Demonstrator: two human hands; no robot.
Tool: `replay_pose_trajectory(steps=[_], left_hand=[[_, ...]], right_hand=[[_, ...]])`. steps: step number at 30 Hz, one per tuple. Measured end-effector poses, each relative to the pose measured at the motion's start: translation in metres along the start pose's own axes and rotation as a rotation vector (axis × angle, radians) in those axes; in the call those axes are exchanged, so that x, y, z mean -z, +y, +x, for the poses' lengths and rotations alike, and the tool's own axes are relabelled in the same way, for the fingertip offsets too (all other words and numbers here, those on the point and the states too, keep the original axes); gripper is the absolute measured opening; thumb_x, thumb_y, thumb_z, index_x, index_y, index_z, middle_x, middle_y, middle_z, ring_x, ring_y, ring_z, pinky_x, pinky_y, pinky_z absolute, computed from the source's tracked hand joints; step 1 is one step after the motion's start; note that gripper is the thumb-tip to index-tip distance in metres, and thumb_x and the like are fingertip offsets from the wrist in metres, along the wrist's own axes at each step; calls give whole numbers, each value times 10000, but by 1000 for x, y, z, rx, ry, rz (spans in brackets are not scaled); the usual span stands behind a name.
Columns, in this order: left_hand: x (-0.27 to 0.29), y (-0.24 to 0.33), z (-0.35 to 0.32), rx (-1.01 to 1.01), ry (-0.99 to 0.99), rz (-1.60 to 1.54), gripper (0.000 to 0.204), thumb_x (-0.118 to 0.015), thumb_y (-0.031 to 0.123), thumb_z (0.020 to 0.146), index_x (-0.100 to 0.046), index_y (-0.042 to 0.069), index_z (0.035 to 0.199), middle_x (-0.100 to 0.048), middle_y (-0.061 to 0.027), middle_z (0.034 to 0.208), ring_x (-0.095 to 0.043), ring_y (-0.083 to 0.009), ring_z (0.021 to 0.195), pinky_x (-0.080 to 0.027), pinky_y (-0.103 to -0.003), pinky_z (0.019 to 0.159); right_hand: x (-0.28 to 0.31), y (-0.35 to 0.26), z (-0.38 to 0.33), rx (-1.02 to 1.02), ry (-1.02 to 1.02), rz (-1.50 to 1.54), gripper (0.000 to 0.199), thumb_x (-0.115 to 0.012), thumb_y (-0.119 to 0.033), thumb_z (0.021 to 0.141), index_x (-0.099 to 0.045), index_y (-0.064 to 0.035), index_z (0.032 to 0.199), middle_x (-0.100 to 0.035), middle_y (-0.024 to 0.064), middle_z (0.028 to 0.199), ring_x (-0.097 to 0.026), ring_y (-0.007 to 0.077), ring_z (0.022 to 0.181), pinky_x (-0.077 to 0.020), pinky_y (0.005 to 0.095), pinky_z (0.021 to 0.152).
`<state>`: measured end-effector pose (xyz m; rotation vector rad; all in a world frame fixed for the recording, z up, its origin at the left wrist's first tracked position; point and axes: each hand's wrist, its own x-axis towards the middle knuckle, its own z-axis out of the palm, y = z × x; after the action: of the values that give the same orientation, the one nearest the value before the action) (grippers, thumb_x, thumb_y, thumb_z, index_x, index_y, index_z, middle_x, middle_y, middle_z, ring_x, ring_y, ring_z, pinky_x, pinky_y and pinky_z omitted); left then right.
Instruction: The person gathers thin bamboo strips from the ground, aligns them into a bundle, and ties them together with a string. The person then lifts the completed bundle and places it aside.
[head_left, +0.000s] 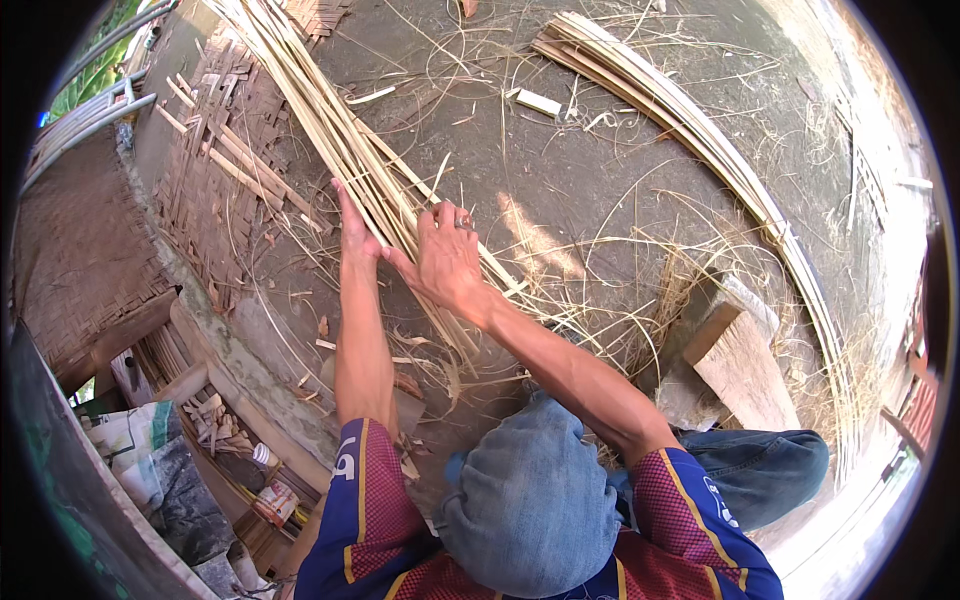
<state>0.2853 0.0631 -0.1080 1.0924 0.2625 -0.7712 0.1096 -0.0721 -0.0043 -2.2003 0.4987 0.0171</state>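
Note:
A long bundle of thin pale bamboo strips (330, 130) lies on the dark ground, running from the upper left toward my knees. My left hand (355, 230) rests flat on the left side of the bundle, fingers stretched out along the strips. My right hand (447, 262), with a ring on one finger, presses on the bundle just to the right, fingers spread over the strips. Neither hand is closed around anything. My bent knee in blue jeans (530, 490) hides the near end of the bundle.
A second bundle of wider bamboo slats (700, 140) curves along the right. A woven bamboo mat (225, 170) lies at left. A wooden block (745, 365) stands by my right knee. Loose shavings cover the ground. Sacks and scrap wood (200, 440) sit lower left.

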Motion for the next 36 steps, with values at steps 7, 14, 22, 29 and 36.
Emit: replay_pose_trajectory(steps=[7,14,22,29,36], left_hand=[[-45,-19,12,104,231,197,764,-803,472,868,-551,-64,1351,-671,-178,1235,-686,-290,1082,-597,-447,913],[-52,-25,29,163,244,165,546,-797,416,890,-652,45,1263,-705,-131,1187,-703,-268,1014,-609,-459,855],[-87,-5,-2,106,21,4,637,-769,494,890,-624,-23,1233,-690,-144,1059,-687,-239,933,-613,-416,853],[-175,17,-21,124,-157,-192,353,-855,314,842,-686,82,1048,-719,-71,957,-696,-240,913,-616,-457,805],[-261,-57,-68,258,-279,-348,225,-788,269,911,-691,100,1023,-730,-87,970,-715,-259,893,-618,-494,817]], right_hand=[[-7,57,17,-327,-184,251,697,-509,-572,1005,-405,44,1316,-460,374,1284,-552,567,1172,-447,604,1011],[-4,60,21,-360,-66,369,749,-472,-603,1010,-418,69,1335,-455,427,1339,-556,578,1186,-464,579,1022],[55,14,13,-204,-299,233,594,-438,-495,1062,-500,96,1077,-676,335,940,-673,475,972,-523,534,870],[127,20,3,103,-37,-8,537,-524,-434,1032,-560,102,1023,-679,333,827,-700,483,825,-564,520,741],[256,2,-76,-131,-248,-466,659,-644,-594,932,-631,61,1001,-696,221,787,-719,319,745,-545,436,672]])
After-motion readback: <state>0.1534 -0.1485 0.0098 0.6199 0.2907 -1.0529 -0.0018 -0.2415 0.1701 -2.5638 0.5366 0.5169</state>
